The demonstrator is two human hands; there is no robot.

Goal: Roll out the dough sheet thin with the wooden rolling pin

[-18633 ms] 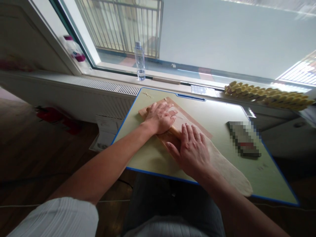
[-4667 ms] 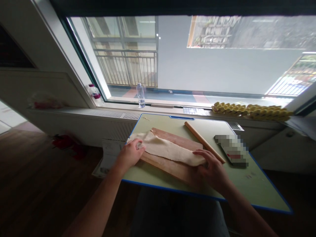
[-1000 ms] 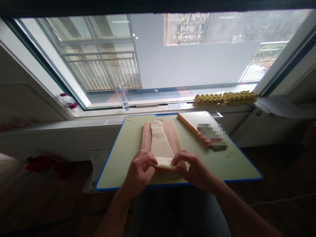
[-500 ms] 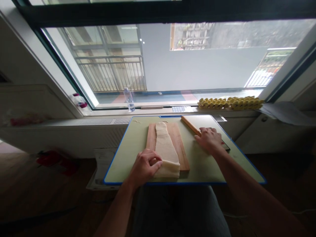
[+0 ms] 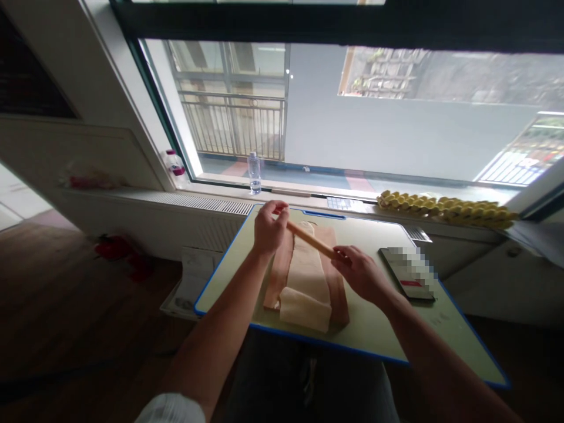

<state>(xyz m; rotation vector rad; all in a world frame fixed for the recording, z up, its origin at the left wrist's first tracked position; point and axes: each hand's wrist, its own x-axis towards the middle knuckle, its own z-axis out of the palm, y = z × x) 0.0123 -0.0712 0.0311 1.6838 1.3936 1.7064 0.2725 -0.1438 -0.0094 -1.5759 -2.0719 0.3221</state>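
A wooden rolling pin (image 5: 311,239) is held slantwise above the dough, with my right hand (image 5: 355,267) closed around its near right end. My left hand (image 5: 269,230) is raised beside the pin's far left end, its fingers loosely curved and a gap showing between thumb and forefinger. Whether it touches the pin is hard to see. Below lies a long flat strip of pale dough (image 5: 306,273), its near end hanging over the edge of a wooden board (image 5: 339,294). The pin covers part of the strip's far half.
The board rests on a small green table (image 5: 374,317) with a blue rim. A phone-like dark tablet (image 5: 408,273) lies on the right. On the windowsill stand a clear bottle (image 5: 254,173), a second bottle (image 5: 175,164) and yellow egg trays (image 5: 445,208).
My right hand has brought the rolling pin from the table's right side over the dough. My left hand has let go of the dough's near end and moved up toward the pin. The view has shifted.
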